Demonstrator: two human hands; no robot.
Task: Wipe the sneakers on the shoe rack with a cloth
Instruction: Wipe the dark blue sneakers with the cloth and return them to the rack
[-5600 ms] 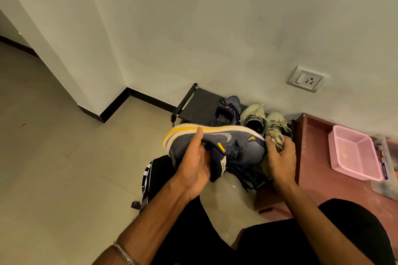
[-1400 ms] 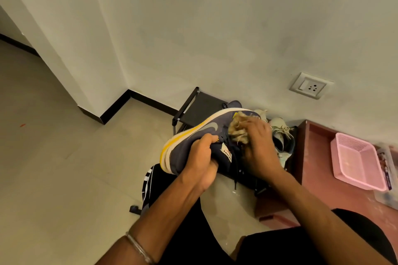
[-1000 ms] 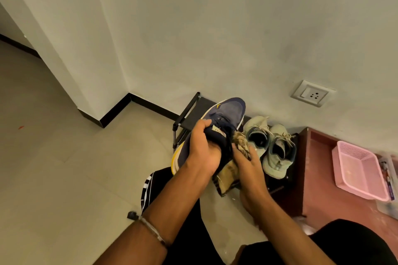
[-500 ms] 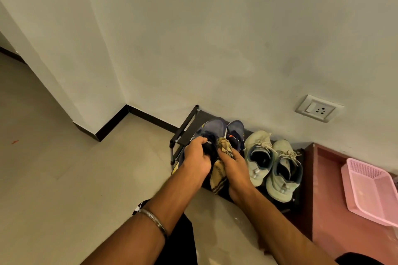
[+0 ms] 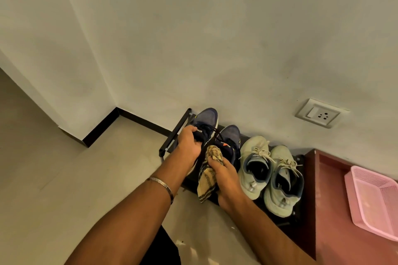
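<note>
My left hand (image 5: 189, 142) grips the navy sneaker (image 5: 205, 122) at its collar, on the shoe rack (image 5: 172, 137) against the wall. My right hand (image 5: 226, 176) clutches the cloth (image 5: 210, 170) beside its twin; pale sneakers (image 5: 269, 170) crowd rightward, bare floor (image 5: 75, 178) leftward.

My left hand (image 5: 189, 143) covering the heel of the dark blue mesh sneaker (image 5: 205, 121), my right hand (image 5: 226, 180) hiding most of its twin (rear half), pink plastic basket (image 5: 374, 200) cut by the right edge, black metal rack (image 5: 172, 135) mostly buried under shoes.
</note>
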